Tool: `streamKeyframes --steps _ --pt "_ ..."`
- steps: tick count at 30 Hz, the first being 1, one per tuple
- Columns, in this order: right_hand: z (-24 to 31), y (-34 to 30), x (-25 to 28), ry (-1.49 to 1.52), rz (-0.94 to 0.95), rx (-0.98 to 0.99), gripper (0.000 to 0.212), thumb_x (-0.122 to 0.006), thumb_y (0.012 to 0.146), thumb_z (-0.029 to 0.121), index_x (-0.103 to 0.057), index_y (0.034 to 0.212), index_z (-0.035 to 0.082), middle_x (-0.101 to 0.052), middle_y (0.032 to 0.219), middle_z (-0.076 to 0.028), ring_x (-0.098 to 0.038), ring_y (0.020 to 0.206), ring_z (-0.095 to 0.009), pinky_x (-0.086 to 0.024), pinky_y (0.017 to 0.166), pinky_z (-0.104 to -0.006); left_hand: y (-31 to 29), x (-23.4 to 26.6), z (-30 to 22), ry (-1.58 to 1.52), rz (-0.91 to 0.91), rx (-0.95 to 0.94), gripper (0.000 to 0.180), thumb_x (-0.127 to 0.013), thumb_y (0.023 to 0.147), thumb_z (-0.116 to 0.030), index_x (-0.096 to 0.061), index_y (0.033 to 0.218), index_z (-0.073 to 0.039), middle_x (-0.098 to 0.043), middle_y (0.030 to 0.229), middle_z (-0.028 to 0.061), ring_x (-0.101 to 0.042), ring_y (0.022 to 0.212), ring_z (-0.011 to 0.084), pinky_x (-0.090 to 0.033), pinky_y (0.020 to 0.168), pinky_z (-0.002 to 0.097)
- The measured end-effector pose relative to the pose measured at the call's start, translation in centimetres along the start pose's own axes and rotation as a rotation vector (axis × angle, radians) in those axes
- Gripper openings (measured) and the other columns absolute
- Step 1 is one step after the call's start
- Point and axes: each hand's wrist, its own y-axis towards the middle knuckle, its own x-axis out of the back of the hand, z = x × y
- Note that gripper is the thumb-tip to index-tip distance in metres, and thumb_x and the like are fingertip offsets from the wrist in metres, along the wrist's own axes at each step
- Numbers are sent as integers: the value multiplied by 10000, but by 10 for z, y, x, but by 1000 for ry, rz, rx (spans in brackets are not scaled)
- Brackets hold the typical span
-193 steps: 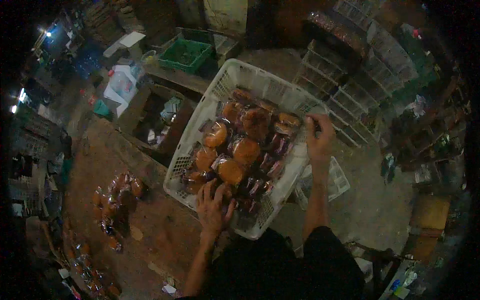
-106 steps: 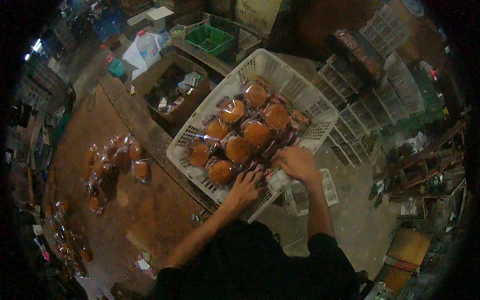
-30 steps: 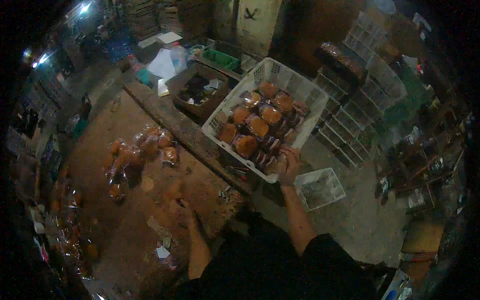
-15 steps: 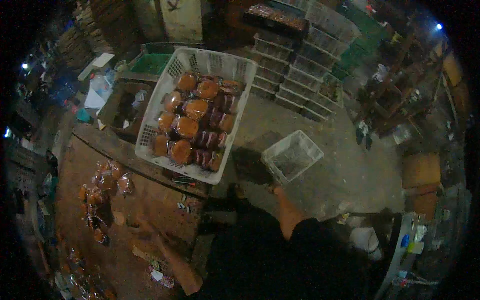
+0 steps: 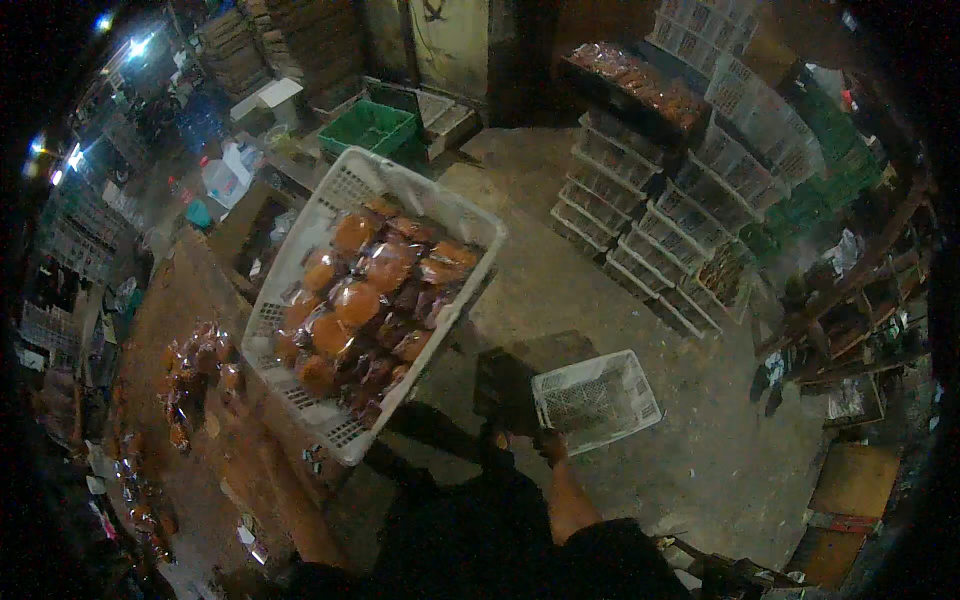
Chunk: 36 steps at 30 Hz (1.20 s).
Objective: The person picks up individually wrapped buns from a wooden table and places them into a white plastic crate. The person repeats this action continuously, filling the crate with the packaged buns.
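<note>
A large white plastic crate sits at an angle at the table's right side, filled with round orange-brown items, seemingly buns, in clear shiny wrapping. Darker wrapped pieces lie along its near right side. My left hand is a dim smear over the brown table, close to the crate's near left edge; its fingers cannot be made out. At the near left corner of a smaller white crate appears my right hand. It is dark, and whether it grips that crate's rim is unclear.
More wrapped items lie heaped on the table's left part. A green crate stands beyond the large crate. Stacked white crates rise at the far right, a dark tray of wrapped goods on top. Wooden racks line the right.
The whole view has shifted, with most things now lower in it. The large crate has turned and appears closer, overlapping more of the table. Both arms remain low in the picture.
</note>
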Motion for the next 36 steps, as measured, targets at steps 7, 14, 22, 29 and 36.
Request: streamKeyframes --steps 7,14,22,29,36 --pt "41 67 65 -78 48 21 549 -673 1030 411 -613 1350 -32 -662 1226 -202 -636 1139 -312 -481 1012 -476 -47 -49 -9 -18 2 72 504 -666 1045 -306 -608 1447 -9 -700 1321 168 -675 1156 290 -523 1005 417" --pt "117 120 46 -182 242 152 559 -693 1017 421 -633 1340 -31 -684 1193 -191 -655 1113 -300 -497 989 -469 -67 -86 -29 -58 -17 43 521 -660 1053 -316 -597 1467 -7 -695 1329 165 -673 1157 277 -521 1011 403" --pt "163 154 61 -302 322 157 570 -715 1002 433 -655 1330 -30 -710 1155 -177 -677 1084 -287 -515 962 -461 -60 -73 -30 -252 -117 207 414 -663 1046 -286 -654 1366 -25 -709 1221 143 -678 1074 268 -532 956 402" --pt "252 195 108 -361 185 201 580 -735 990 443 -675 1320 -30 -732 1122 -166 -696 1058 -275 -530 939 -454 -76 -78 -17 -74 -332 234 350 -668 1041 -277 -684 1313 -56 -713 1183 117 -676 1030 262 -534 907 405" --pt "367 216 66 -484 300 416 590 -755 977 453 -695 1311 -29 -754 1089 -154 -716 1032 -264 -546 916 -447 -103 -54 -189 395 -917 -189 289 -673 1036 -268 -714 1259 -87 -717 1144 91 -674 986 257 -535 859 409"
